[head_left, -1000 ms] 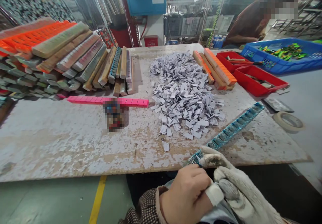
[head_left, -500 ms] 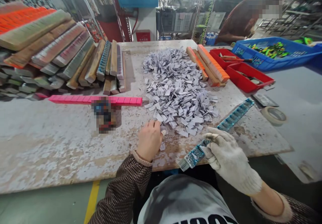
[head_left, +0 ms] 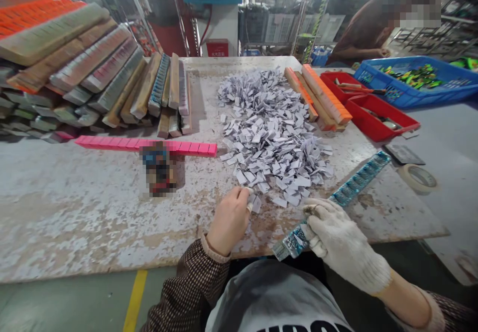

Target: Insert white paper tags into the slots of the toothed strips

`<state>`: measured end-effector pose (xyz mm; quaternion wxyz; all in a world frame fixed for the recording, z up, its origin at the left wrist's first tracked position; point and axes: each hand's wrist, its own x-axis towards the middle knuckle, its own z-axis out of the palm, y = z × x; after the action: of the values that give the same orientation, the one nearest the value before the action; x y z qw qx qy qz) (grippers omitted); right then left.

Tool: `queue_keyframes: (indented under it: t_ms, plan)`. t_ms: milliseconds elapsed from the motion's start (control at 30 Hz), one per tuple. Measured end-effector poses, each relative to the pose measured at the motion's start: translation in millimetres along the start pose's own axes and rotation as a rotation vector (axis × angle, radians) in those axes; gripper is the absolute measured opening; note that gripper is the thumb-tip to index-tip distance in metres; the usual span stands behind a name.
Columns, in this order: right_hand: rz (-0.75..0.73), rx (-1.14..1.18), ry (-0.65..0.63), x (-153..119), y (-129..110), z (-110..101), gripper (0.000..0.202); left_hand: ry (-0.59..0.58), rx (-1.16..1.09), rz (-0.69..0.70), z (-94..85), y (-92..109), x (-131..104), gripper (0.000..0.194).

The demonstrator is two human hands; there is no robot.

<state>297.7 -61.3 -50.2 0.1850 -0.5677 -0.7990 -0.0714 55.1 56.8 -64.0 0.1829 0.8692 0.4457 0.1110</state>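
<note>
the gloved right hand [head_left: 338, 237] is clamped on a long blue strip [head_left: 345, 192] lying across the surface's [head_left: 74, 212] near edge; the bare left hand [head_left: 229, 217] pinches a white tag [head_left: 251, 203] beside the tag pile [head_left: 271, 133].

The left hand [head_left: 229, 217] is bare, apart from a white wrap on one fingertip. Its forearm is covered by a long sleeve [head_left: 190, 289] in a fine brown-and-white check pattern, finished with a plain beige ribbed cuff. The right hand [head_left: 345, 242] is covered by a white knitted work glove, soiled grey at the fingertips. A matching checked sleeve with a beige cuff shows at the right forearm. The torso carries a grey apron [head_left: 276, 299] with dark printed lettering at its lower edge.
</note>
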Motion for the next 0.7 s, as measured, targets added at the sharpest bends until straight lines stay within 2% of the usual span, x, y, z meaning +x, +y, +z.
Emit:
queue_keyframes:
  t_ms: [200,367,533,600,700]
  plan:
    - [0.038,0.116,0.076,-15.5,7.8,-2.0,0.015,0.065,0.216,0.054,3.5,19.6,-2.9,0.032]
    - [0.060,0.147,0.154,-22.9,10.2,-7.1,0.013,0.046,0.334,0.044,3.6,27.0,-0.8,0.009]
    - [0.079,0.176,0.212,-26.0,13.9,-8.8,0.012,0.006,0.284,0.019,2.4,17.9,-2.0,0.014]
    - [0.076,0.183,0.245,-22.0,13.0,-9.3,0.011,0.041,0.217,0.006,2.7,15.3,-4.4,0.016]
    - [0.064,0.183,0.283,-9.4,8.8,-9.0,0.008,0.137,-0.003,-0.002,3.6,17.0,-8.7,0.021]
